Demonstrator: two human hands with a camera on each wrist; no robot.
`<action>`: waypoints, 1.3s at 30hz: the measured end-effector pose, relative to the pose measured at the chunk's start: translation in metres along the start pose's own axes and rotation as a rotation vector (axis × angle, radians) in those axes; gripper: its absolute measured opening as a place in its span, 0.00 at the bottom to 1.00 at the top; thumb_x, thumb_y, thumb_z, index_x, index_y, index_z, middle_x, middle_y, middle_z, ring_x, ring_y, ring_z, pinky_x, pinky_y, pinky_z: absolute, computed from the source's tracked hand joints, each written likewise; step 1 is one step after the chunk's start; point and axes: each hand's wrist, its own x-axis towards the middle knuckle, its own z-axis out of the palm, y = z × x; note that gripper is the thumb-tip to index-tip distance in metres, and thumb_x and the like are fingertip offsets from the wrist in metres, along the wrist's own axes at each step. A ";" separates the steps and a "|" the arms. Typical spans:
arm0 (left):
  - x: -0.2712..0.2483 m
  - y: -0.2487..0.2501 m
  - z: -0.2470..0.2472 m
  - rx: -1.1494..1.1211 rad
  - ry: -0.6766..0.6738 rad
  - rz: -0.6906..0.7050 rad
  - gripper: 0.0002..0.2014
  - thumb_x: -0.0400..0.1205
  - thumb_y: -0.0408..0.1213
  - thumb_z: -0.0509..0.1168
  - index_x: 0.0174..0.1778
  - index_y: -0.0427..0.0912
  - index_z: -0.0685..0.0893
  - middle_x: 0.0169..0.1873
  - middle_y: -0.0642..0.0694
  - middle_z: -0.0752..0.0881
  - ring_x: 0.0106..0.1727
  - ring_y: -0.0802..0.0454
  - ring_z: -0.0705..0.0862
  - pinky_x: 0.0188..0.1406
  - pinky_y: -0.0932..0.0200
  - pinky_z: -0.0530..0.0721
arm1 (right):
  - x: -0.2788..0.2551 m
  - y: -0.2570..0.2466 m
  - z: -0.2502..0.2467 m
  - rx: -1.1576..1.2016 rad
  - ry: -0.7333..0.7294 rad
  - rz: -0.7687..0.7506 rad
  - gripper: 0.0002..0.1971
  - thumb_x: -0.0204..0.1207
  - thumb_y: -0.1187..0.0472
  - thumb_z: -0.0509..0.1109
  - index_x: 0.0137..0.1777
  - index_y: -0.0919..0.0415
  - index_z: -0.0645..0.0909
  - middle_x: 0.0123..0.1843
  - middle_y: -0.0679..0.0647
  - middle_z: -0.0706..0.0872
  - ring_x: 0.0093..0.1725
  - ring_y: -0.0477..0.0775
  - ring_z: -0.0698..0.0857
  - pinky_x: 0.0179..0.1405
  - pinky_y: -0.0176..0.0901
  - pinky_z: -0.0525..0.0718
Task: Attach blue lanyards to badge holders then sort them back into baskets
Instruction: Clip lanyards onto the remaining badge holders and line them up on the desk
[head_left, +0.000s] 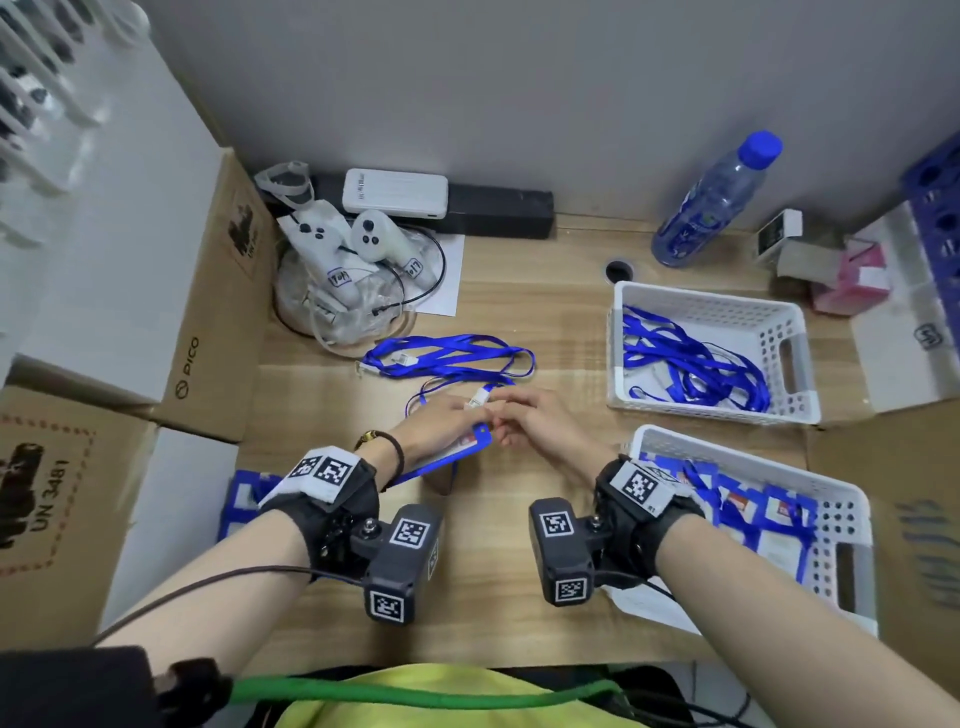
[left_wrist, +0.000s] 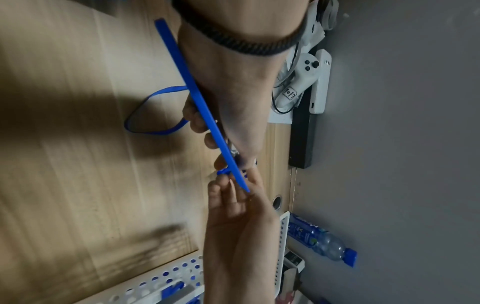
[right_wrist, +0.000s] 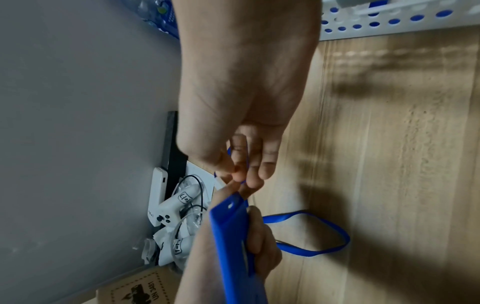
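A wooden desk (head_left: 519, 545) is seen with two white baskets to the right of the hands: the farther basket (head_left: 727, 306) holds loose blue lanyards, the nearer basket (head_left: 753, 462) blue badge holders. Just beyond the hands, a bundle of lanyards (head_left: 447, 356) is left on the desk. A blue badge holder (head_left: 457, 452) is gripped edge-up in the left hand (head_left: 441, 421), fingers curled round it, its punched end turned toward the right hand (head_left: 535, 423). The end of one lanyard (right_wrist: 311, 232) is pinched between thumb and fingertips of the right hand, directly at that punched end. The attaching step appears to be in hand. Whether the clip is already through the hole cannot be told. The next move is judged to call for fine threading, then closing the clip.
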 end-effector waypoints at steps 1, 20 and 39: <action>0.000 -0.002 0.001 0.007 0.011 0.012 0.13 0.82 0.42 0.64 0.32 0.44 0.79 0.25 0.54 0.76 0.27 0.59 0.74 0.23 0.73 0.69 | 0.000 -0.003 0.001 0.014 -0.002 0.015 0.13 0.76 0.76 0.60 0.56 0.67 0.81 0.31 0.59 0.81 0.26 0.50 0.79 0.28 0.38 0.80; -0.009 -0.021 0.026 -0.061 0.118 -0.135 0.09 0.82 0.37 0.66 0.35 0.40 0.82 0.25 0.50 0.79 0.27 0.54 0.74 0.33 0.62 0.72 | -0.024 -0.073 -0.023 -0.069 -0.258 -0.187 0.19 0.85 0.60 0.55 0.29 0.56 0.66 0.29 0.51 0.65 0.27 0.51 0.65 0.32 0.41 0.68; -0.036 0.030 0.040 -0.213 0.150 0.193 0.14 0.85 0.40 0.63 0.66 0.57 0.76 0.29 0.48 0.75 0.22 0.60 0.69 0.25 0.71 0.70 | -0.047 -0.095 -0.043 -0.167 -0.224 -0.301 0.17 0.83 0.59 0.58 0.31 0.58 0.73 0.26 0.50 0.68 0.25 0.50 0.67 0.28 0.40 0.68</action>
